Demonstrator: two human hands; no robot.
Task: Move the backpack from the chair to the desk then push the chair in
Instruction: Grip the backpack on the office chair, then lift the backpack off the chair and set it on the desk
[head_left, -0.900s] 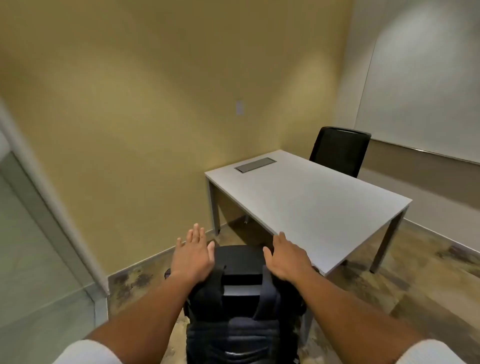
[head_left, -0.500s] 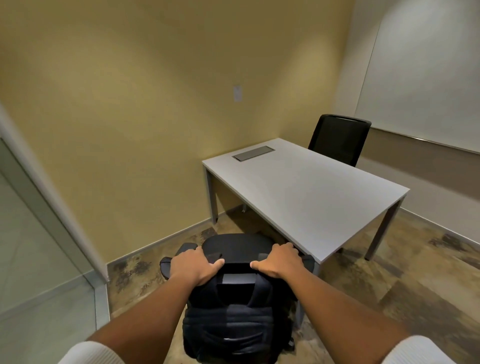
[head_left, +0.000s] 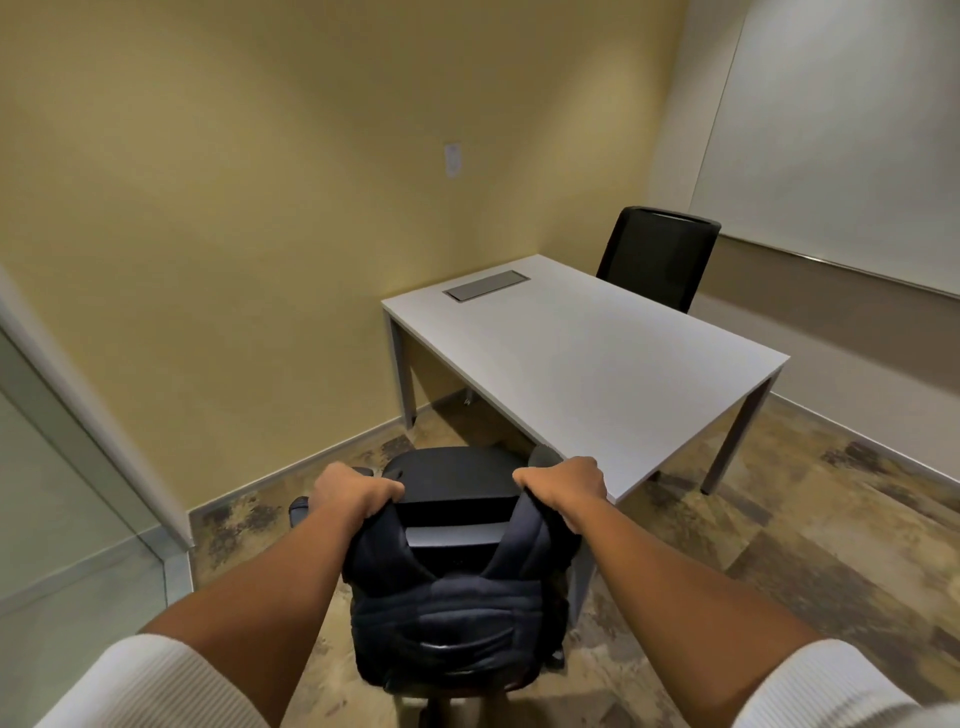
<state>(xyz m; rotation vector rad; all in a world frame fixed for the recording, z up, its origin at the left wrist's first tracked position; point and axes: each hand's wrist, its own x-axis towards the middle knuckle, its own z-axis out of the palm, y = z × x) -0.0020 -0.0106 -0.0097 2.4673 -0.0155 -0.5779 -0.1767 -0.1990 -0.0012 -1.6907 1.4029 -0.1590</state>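
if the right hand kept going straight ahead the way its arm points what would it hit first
Probably the near edge of the desk. The right hand, closed on the backpack strap, sits just short of that edge, though depth is hard to judge here.

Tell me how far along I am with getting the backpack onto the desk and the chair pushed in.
Nothing is finished yet. In hand: your left hand and right hand are each closed on a shoulder strap of the backpack, which is on the chair. Left: carry it onto the desk, then push the chair in.
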